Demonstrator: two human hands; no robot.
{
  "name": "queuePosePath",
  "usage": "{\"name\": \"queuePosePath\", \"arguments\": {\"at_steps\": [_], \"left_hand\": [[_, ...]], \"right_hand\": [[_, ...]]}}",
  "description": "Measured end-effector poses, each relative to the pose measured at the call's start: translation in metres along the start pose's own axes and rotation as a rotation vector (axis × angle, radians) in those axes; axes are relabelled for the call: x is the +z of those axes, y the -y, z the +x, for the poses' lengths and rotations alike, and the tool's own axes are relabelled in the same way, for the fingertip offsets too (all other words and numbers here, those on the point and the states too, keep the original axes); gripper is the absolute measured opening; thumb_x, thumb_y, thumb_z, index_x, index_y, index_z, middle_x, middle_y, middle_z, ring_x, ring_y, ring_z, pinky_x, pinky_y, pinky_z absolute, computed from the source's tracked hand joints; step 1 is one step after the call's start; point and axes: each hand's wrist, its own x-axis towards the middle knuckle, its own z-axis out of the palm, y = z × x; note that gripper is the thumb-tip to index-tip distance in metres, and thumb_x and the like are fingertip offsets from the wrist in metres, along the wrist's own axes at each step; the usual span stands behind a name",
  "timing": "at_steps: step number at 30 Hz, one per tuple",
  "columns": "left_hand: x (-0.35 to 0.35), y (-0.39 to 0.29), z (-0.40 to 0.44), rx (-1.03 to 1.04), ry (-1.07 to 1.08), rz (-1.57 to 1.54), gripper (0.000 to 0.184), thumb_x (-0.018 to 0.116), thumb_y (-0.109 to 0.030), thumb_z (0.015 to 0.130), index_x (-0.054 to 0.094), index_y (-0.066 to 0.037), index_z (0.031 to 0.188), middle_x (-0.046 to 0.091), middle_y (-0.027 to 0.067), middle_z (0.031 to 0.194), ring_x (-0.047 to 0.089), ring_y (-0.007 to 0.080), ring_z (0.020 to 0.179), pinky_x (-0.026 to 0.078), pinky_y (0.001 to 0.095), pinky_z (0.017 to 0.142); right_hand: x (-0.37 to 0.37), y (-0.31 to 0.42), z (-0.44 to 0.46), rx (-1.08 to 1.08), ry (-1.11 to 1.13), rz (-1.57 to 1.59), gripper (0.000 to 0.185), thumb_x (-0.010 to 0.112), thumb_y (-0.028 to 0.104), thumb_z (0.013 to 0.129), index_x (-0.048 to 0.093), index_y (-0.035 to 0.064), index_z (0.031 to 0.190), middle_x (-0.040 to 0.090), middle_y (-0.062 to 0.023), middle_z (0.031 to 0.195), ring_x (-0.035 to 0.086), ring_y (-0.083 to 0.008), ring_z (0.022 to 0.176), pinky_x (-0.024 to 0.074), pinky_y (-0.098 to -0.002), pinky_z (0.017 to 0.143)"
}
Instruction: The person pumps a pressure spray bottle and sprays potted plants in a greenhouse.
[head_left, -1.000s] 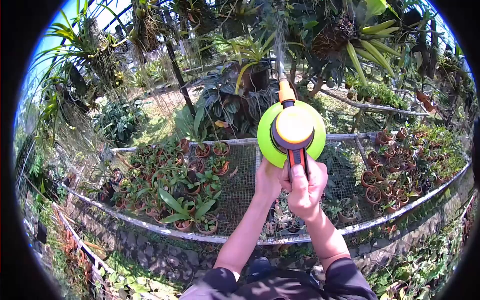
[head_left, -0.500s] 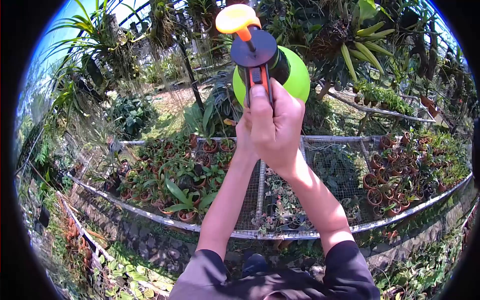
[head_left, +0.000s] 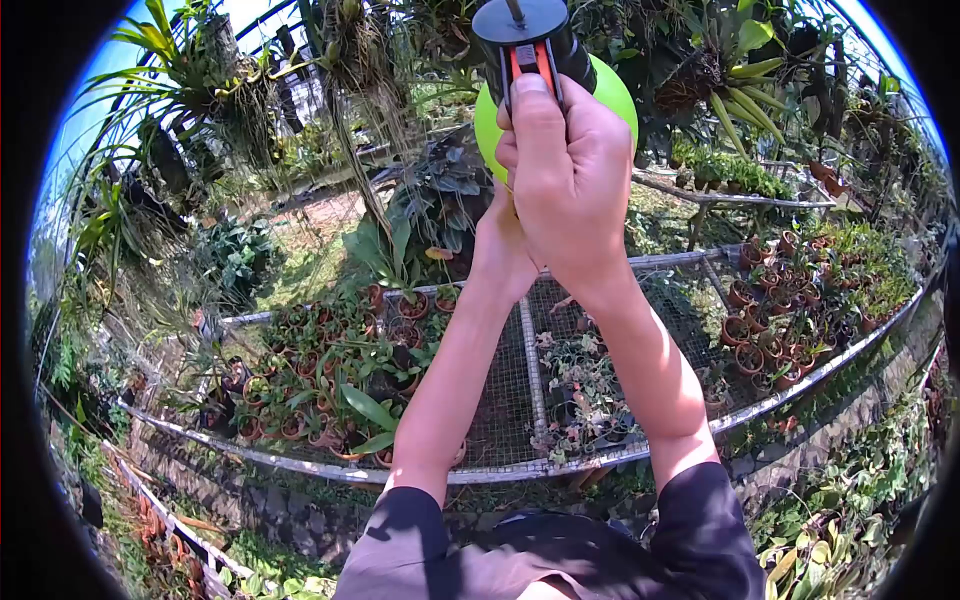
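A pump sprayer with a bright green bottle (head_left: 617, 104) and a black collar (head_left: 518, 20) is held up at the top of the head view. My right hand (head_left: 577, 175) is closed round its handle, the thumb pressing on the orange-and-black trigger part (head_left: 530, 60). Lower and behind it, my left hand (head_left: 503, 248) reaches up against the underside of the bottle; its fingers are mostly hidden by the right hand. The top of the pump rod is cut off by the frame edge, and the nozzle is out of sight.
Below my arms stretches a wire-mesh bench (head_left: 500, 405) with a pale front rail (head_left: 520, 470). Potted plants (head_left: 335, 365) crowd its left part, and more terracotta pots (head_left: 765, 330) stand at the right. Hanging plants (head_left: 740, 85) and a raised shelf (head_left: 735, 198) are beyond.
The sprayer and both hands have shifted up and slightly right in view, so the orange pump knob has left the frame. The grip looks the same.
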Motion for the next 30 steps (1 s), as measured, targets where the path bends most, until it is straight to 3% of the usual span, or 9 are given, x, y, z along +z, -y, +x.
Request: {"name": "queuePosePath", "arguments": {"at_steps": [2,4,8,12,18,23,26,29,30], "left_hand": [[0.008,-0.014,-0.007,-0.044,-0.094,0.029,0.053,0.025,-0.049,0.102,0.034,-0.013,0.139,0.052,0.0071,0.128,0.059,0.0233,0.111,0.054,0.0370,0.086],[-0.031,-0.006,-0.006,-0.045,-0.011,0.159,0.054,0.024,-0.051,0.101,0.033,-0.014,0.139,0.052,0.0076,0.127,0.059,0.0242,0.111,0.055,0.0380,0.085],[-0.066,0.017,-0.028,-0.117,0.038,0.081,0.051,0.026,-0.049,0.102,0.035,-0.014,0.138,0.052,0.0075,0.127,0.059,0.0244,0.112,0.054,0.0385,0.087],[-0.091,0.038,-0.045,-0.179,0.011,-0.153,0.045,0.031,-0.039,0.102,0.037,-0.011,0.137,0.052,0.0078,0.126,0.059,0.0239,0.111,0.052,0.0372,0.088],[-0.135,0.073,-0.050,-0.174,-0.092,-0.133,0.043,0.032,-0.036,0.102,0.041,-0.008,0.133,0.055,0.0097,0.121,0.060,0.0230,0.106,0.051,0.0373,0.087],[-0.153,0.098,-0.038,-0.110,-0.136,0.095,0.042,0.033,-0.034,0.101,0.045,-0.005,0.130,0.057,0.0112,0.117,0.060,0.0222,0.103,0.050,0.0374,0.087],[-0.136,0.104,-0.041,-0.093,-0.092,0.603,0.044,0.034,-0.036,0.101,0.045,-0.005,0.130,0.057,0.0123,0.117,0.060,0.0232,0.102,0.050,0.0386,0.087],[-0.138,0.124,-0.042,-0.256,-0.080,0.114,0.056,0.032,-0.050,0.099,0.039,-0.008,0.136,0.053,0.0132,0.125,0.060,0.0278,0.107,0.051,0.0434,0.087],[-0.131,0.133,-0.044,-0.303,-0.187,-0.042,0.058,0.032,-0.052,0.099,0.039,-0.008,0.135,0.054,0.0128,0.124,0.060,0.0278,0.106,0.052,0.0433,0.086]], "right_hand": [[0.007,-0.003,-0.002,0.023,-0.004,-0.008,0.030,0.049,0.022,0.098,0.053,-0.0001,0.078,0.045,0.0038,0.061,0.039,-0.0011,0.053,0.0300,-0.0183,0.045],[0.011,-0.008,-0.010,0.063,-0.018,-0.024,0.029,0.048,0.022,0.098,0.052,0.0014,0.079,0.043,0.0050,0.061,0.038,-0.0007,0.052,0.0286,-0.0185,0.044],[0.014,-0.027,-0.043,0.232,-0.052,-0.028,0.026,0.048,0.021,0.098,0.051,0.0024,0.080,0.043,0.0051,0.062,0.037,-0.0004,0.052,0.0292,-0.0181,0.045],[0.018,-0.059,-0.076,0.195,-0.073,-0.253,0.028,0.050,0.016,0.096,0.050,0.0000,0.074,0.049,0.0017,0.061,0.041,-0.0034,0.052,0.0336,-0.0230,0.044],[0.013,-0.072,-0.107,0.154,-0.050,-0.357,0.022,0.050,0.009,0.092,0.050,-0.0014,0.072,0.044,-0.0018,0.051,0.040,-0.0066,0.046,0.0329,-0.0277,0.043],[-0.009,-0.084,-0.119,0.084,-0.086,-0.332,0.020,0.050,0.009,0.091,0.052,-0.0022,0.075,0.043,-0.0003,0.052,0.041,-0.0060,0.045,0.0333,-0.0270,0.043],[-0.042,-0.089,-0.124,0.234,-0.113,-0.254,0.023,0.045,0.010,0.094,0.052,-0.0014,0.076,0.044,0.0013,0.053,0.038,-0.0041,0.047,0.0305,-0.0242,0.043],[-0.077,-0.097,-0.131,0.362,-0.174,-0.156,0.026,0.042,0.011,0.095,0.051,-0.0003,0.074,0.043,0.0024,0.054,0.035,-0.0036,0.046,0.0272,-0.0231,0.042],[-0.091,-0.099,-0.133,0.387,-0.168,-0.135,0.026,0.042,0.012,0.095,0.050,-0.0001,0.074,0.042,0.0024,0.054,0.034,-0.0036,0.046,0.0270,-0.0231,0.042]]}}
